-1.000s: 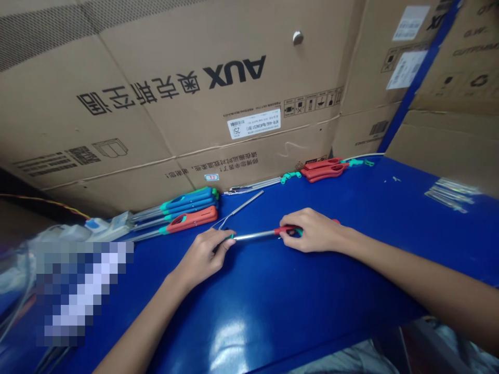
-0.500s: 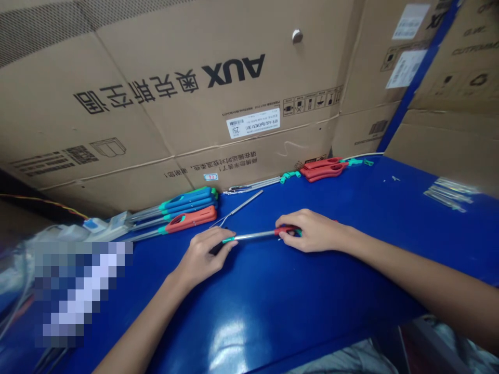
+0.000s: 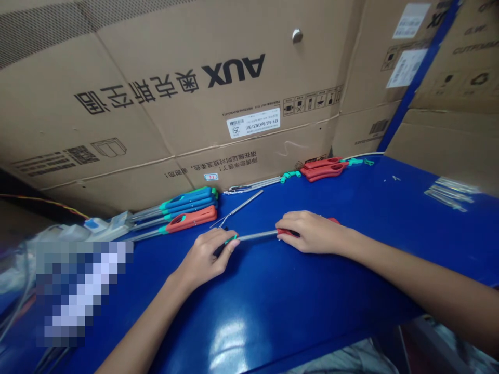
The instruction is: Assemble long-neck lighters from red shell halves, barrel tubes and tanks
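Observation:
Between my hands lies a long-necked lighter with a red handle (image 3: 287, 232) and a silver metal tube (image 3: 257, 236). My right hand (image 3: 312, 232) is closed around the handle and covers most of it. My left hand (image 3: 206, 254) pinches a small green plastic piece (image 3: 231, 239) at the tube's left end. Its fingers hide part of that piece, and how far it sits on the tube cannot be made out. Just beyond my left hand, a loose metal tube (image 3: 247, 202) with thin wire at one end rests on the blue table (image 3: 296, 306).
To the left lie a red-handled lighter (image 3: 191, 219) and several blue-handled ones (image 3: 189, 198), near a power strip (image 3: 119, 224). Along the cardboard wall (image 3: 156, 130) are green pieces (image 3: 290, 177) and red handles (image 3: 323, 170). Thin metal parts (image 3: 448, 193) lie at the right.
My left hand has shifted slightly right with the green piece, and less tube shows between my hands. The green part by my right fingers is now out of sight.

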`<control>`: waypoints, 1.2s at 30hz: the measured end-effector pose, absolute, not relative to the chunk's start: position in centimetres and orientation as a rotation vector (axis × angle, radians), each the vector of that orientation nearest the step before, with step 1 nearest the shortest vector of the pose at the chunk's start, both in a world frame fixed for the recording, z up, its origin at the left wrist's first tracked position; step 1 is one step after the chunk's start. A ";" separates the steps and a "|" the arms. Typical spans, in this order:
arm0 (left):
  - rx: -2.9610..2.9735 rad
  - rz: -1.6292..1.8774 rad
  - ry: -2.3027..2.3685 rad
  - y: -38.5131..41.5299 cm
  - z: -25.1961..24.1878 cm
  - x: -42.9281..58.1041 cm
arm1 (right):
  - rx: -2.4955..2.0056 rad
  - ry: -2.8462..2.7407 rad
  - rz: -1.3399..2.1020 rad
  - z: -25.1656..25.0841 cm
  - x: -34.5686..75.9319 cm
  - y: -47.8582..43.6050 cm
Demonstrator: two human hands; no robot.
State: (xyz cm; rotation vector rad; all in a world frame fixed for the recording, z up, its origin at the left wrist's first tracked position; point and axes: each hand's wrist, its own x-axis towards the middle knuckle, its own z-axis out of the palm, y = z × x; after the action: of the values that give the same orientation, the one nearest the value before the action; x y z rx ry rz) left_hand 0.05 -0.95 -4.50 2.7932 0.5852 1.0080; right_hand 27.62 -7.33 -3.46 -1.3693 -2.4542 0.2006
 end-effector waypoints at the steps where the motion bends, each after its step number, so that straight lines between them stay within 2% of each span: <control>1: 2.796 1.012 0.575 -1.0 -4.5 0.1 | -1.388 -2.466 0.161 -3.5 27.6 -7.3; 7: 2.798 1.065 0.549 -1.1 -4.3 0.2 | -1.451 -2.584 -0.054 -3.8 27.0 -7.5; 15: 2.799 1.128 0.551 -0.8 -4.4 -0.2 | -1.338 -2.703 -0.165 -3.9 26.8 -8.0; 25: 2.422 1.312 0.561 -1.0 -4.4 0.5 | -1.303 -2.652 0.072 -3.1 27.2 -7.9; 30: 2.359 1.211 0.684 -1.2 -4.1 0.2 | -1.274 -2.640 0.113 -3.3 27.4 -8.0; 36: 2.165 0.955 0.759 -1.5 -4.3 0.3 | -1.297 -2.667 0.004 -3.5 27.3 -7.8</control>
State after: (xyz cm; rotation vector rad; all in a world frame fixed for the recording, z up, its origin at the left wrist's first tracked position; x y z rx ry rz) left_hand 0.34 -1.48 -4.26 2.1647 0.7585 0.9555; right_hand 27.34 -7.77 -3.54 -1.2974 -2.6671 0.0041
